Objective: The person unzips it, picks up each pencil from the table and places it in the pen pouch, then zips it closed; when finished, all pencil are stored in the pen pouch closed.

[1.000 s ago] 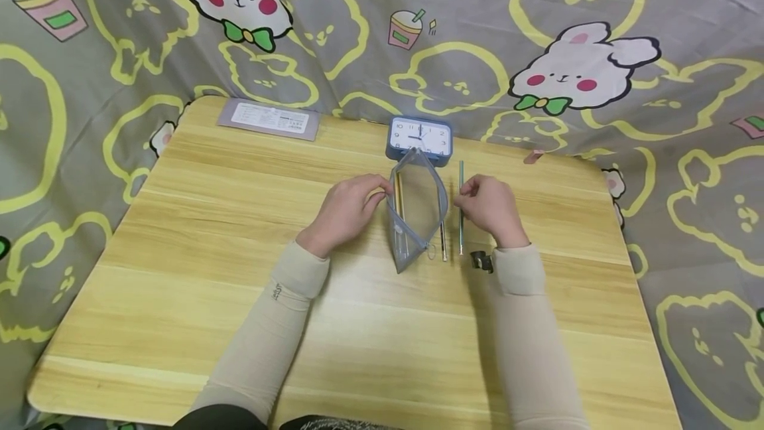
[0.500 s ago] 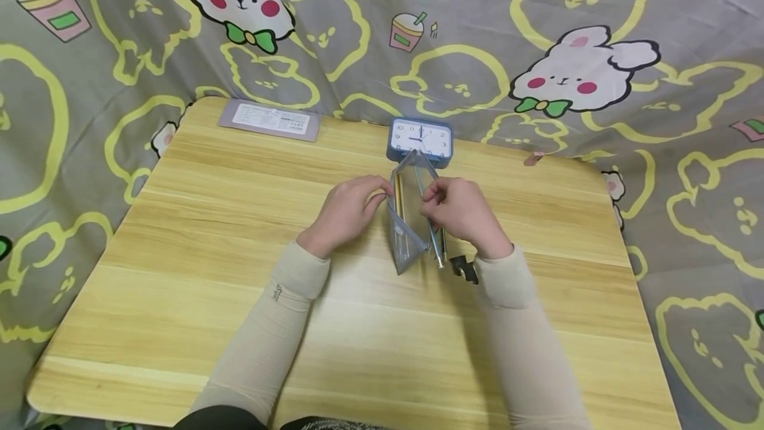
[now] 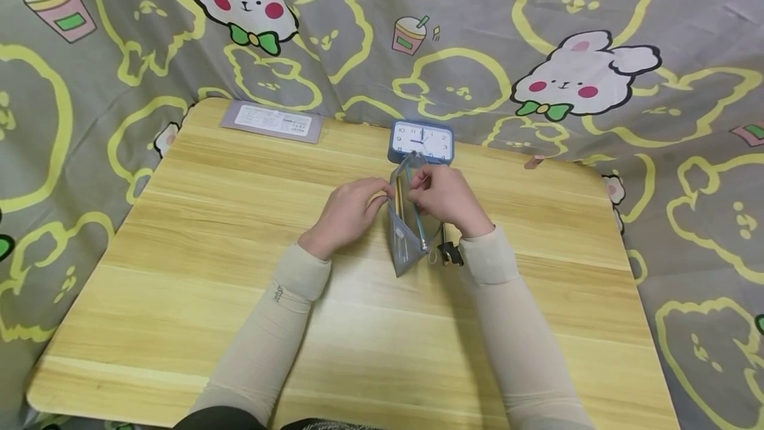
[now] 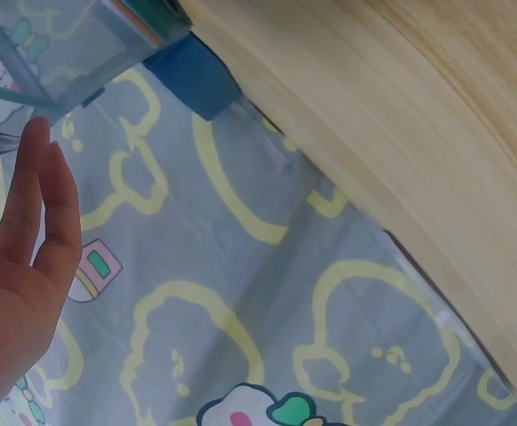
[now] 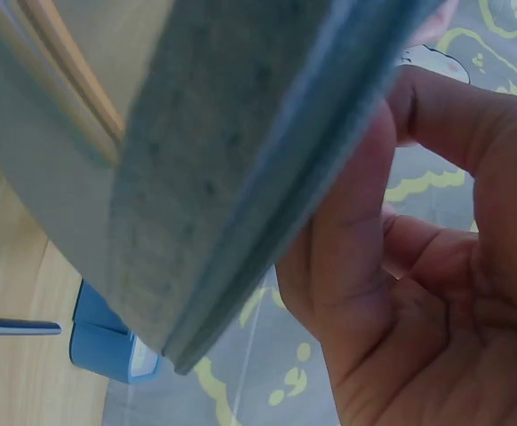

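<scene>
A translucent grey zip pencil pouch [image 3: 404,256] stands with its mouth spread in the head view. My left hand [image 3: 345,214] pinches its left rim. My right hand [image 3: 449,196] holds a teal pencil [image 3: 420,223] between thumb and fingers, slanting within the pouch's mouth. A yellow pencil [image 3: 398,192] shows inside, against the left wall. Close up in the right wrist view, the pouch's zip edge [image 5: 267,213] covers the fingertips of my right hand [image 5: 418,266]. At the left wrist view's edge, my left hand [image 4: 23,240] lies below the pouch [image 4: 72,53].
A blue alarm clock [image 3: 421,142] stands right behind the pouch. A dark pencil [image 3: 444,234] lies on the wooden table [image 3: 358,350], partly hidden by my right hand. At the back left lies a flat greyish packet [image 3: 273,121]. A small black device [image 3: 449,253] sits by the right cuff.
My right hand has carried the teal pencil leftward from beside the pouch to inside its mouth. The left hand has kept its hold on the rim.
</scene>
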Demonstrator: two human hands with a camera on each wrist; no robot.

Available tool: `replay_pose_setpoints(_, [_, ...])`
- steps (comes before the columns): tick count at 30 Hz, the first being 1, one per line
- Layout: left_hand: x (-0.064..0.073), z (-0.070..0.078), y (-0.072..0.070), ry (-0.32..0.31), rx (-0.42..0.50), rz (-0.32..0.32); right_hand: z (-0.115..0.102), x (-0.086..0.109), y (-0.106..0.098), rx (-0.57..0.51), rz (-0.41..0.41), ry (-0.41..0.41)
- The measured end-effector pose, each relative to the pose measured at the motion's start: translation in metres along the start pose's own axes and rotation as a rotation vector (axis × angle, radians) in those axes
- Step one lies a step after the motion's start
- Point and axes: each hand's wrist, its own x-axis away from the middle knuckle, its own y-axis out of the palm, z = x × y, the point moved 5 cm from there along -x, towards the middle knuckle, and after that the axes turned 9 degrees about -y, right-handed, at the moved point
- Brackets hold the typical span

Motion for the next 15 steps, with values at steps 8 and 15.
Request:
replay_pose_setpoints(8, [-0.0001, -0.0005, -0.0003, -0.001, 0.006, 0.007, 0.0005, 0.0003, -0.0024, 0.043, 0.026, -0.002])
replay_pose_setpoints(15, [0.0002, -0.0010, 0.0008, 0.006, 0.008, 0.009, 0.0004, 0.0005, -0.0022, 0.048, 0.028, -0.010])
